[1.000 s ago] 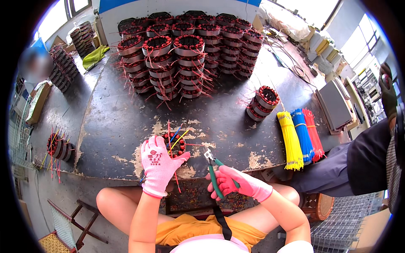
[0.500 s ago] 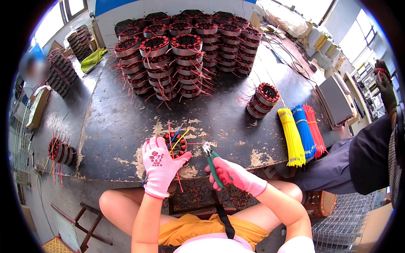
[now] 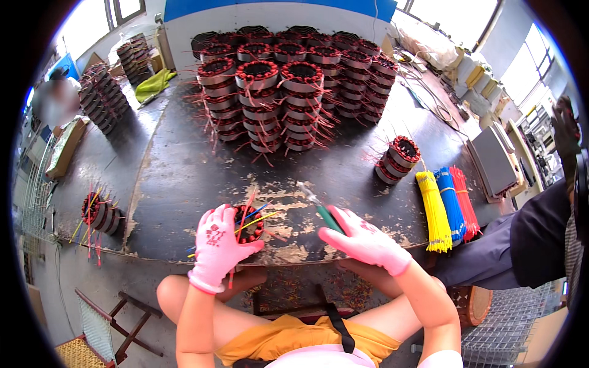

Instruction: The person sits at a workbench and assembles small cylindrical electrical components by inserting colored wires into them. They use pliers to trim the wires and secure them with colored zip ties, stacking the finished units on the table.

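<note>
My left hand, in a pink glove, grips the left side of a motor stator near the table's front edge, its thumb along the near rim. Red copper windings ring the stator's open middle. Red, blue and yellow wires stick out over it, and a short red lead points right. My right hand, also in a pink glove, is closed round green-handled pliers to the right of the stator. The pliers' metal jaws point up and left over the table, apart from the wires.
Tall stacks of stators fill the table's far middle. A short stator stack stands at right, beside yellow, blue and red wire bundles. Wired stators lie at left. A person's dark-trousered leg is at right.
My right hand and the pliers have moved away from the stator's red lead, and the pliers now tilt up and left. My left hand still holds the stator. The whole view has shifted slightly.
</note>
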`<action>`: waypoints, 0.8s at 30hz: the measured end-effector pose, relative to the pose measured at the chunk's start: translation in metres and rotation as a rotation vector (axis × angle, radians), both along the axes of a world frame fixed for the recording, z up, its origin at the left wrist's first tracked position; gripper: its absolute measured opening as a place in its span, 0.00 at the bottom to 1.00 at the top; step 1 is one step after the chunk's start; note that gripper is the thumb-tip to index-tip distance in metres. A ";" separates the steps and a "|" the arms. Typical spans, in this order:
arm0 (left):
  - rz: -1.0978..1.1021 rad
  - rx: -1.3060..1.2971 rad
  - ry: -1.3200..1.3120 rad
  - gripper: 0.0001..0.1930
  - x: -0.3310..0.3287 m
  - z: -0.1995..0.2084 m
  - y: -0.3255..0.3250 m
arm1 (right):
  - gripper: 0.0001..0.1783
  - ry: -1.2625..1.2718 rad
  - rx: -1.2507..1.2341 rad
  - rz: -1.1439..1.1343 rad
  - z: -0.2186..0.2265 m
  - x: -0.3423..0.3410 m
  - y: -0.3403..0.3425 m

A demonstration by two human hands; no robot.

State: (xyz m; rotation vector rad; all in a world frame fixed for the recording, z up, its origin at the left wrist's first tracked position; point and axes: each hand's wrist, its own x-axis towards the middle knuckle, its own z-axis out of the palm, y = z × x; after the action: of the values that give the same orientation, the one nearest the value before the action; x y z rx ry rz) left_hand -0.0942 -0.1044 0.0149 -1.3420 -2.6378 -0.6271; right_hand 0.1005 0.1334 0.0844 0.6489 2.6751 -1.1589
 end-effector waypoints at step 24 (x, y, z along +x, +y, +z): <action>0.354 -0.036 0.073 0.40 -0.057 -0.026 -0.087 | 0.37 0.486 0.458 0.612 -0.106 -0.031 0.025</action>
State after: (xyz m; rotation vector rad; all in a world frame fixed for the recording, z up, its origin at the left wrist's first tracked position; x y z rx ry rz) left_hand -0.1516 -0.1909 -0.0107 -0.8520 -2.7387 -0.4730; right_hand 0.0700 0.1582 -0.0211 -0.4714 3.2018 -0.5882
